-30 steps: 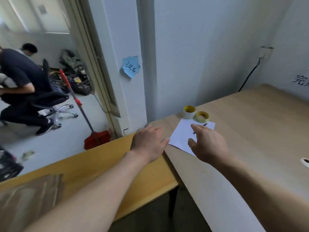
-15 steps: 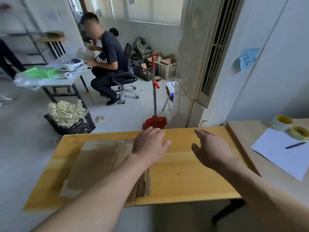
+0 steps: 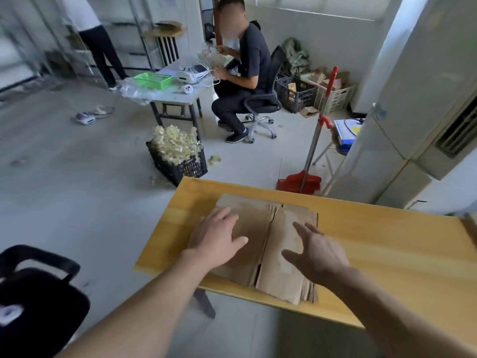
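Observation:
A stack of flattened brown cardboard (image 3: 268,244) lies on the yellow wooden table (image 3: 374,244), its near end hanging a little over the front edge. My left hand (image 3: 219,236) is over the stack's left half, fingers spread and straight; whether it touches the cardboard I cannot tell. My right hand (image 3: 315,251) hovers over the right half, fingers spread and relaxed, holding nothing.
A black office chair (image 3: 33,293) stands at my near left. Beyond the table are a black crate of pale scraps (image 3: 178,156), a red dustpan and broom (image 3: 307,174), a seated person (image 3: 242,78) at a small white table, and a tall white cabinet (image 3: 413,99) at the right.
My view has swung left from the pale desk with paper and tape rolls to the yellow table. Both hands have moved over the cardboard stack.

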Demonstrator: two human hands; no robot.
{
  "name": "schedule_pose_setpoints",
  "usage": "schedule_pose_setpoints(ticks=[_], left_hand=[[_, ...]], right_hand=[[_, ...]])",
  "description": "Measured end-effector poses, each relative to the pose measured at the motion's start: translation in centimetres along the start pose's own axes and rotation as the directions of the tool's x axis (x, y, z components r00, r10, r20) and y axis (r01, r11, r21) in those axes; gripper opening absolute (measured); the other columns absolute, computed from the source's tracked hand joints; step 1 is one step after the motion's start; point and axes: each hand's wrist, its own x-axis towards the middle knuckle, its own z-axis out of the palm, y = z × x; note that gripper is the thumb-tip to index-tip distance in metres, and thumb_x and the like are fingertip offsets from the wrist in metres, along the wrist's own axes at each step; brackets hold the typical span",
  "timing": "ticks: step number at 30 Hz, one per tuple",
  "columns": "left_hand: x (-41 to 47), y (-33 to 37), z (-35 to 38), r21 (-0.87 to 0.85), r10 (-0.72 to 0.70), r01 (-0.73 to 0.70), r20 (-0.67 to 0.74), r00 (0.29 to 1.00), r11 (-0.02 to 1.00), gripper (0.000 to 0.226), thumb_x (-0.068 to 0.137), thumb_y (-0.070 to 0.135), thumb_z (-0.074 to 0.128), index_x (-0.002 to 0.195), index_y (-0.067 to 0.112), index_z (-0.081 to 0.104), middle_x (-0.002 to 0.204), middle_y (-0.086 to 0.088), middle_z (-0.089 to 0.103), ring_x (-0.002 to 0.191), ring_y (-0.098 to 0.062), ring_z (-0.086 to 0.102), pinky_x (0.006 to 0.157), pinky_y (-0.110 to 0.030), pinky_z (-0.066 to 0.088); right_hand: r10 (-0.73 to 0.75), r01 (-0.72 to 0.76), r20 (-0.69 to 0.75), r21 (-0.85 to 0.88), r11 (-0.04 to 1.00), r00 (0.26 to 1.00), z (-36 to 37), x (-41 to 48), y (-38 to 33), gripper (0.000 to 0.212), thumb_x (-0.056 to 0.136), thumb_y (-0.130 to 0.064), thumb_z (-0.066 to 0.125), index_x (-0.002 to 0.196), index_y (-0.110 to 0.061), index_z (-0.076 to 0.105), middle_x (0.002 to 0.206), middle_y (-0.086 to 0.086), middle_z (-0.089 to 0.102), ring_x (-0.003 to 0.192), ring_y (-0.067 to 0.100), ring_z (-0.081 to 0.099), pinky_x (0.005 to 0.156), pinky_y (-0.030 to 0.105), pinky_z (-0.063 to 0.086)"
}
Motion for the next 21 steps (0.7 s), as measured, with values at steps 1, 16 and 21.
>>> schedule_pose_setpoints(ticks=[1, 16, 21], left_hand=[[-0.3, -0.7, 0.4, 0.002, -0.016, 0.016, 0.035, 0.999, 1.000, 0.073, 0.090, 0.060, 0.054, 0.152, 0.028, 0.032, 0.165, 0.004, 0.013, 0.151, -0.021, 0.010, 0.121, -0.047, 0.019], [-1.2, -4.8, 4.4, 0.017, -0.109, 0.111, 0.373, 0.921, 0.994, 0.113, 0.073, 0.030, 0.086, 0.155, 0.038, 0.009, 0.158, 0.013, -0.030, 0.151, -0.033, -0.012, 0.117, -0.047, 0.028], [-0.8, -4.8, 4.3, -0.010, -0.123, 0.138, 0.388, 0.913, 0.990, 0.107, 0.078, 0.020, 0.082, 0.155, 0.038, 0.009, 0.159, 0.015, -0.028, 0.152, -0.030, -0.002, 0.117, -0.044, 0.028]], right_hand=[[0.000, 0.001, 0.049, -0.012, 1.000, 0.999, 0.7, 0.1, -0.1, 0.089, 0.085, -0.067, 0.058, 0.155, -0.036, 0.013, 0.166, 0.002, 0.009, 0.139, 0.027, 0.043, 0.092, 0.033, 0.053], [-0.018, 0.053, 0.207, -0.167, 0.985, 0.978, 7.2, 0.1, 0.1, 0.124, 0.053, -0.081, 0.067, 0.148, -0.048, -0.005, 0.161, 0.003, -0.011, 0.136, 0.036, 0.032, 0.103, 0.046, 0.041], [-0.007, 0.063, 0.223, -0.246, 0.967, 0.975, 8.0, 0.4, 0.3, 0.122, 0.062, -0.073, 0.068, 0.152, -0.042, -0.009, 0.161, 0.008, -0.009, 0.138, 0.039, 0.026, 0.105, 0.045, 0.041]])
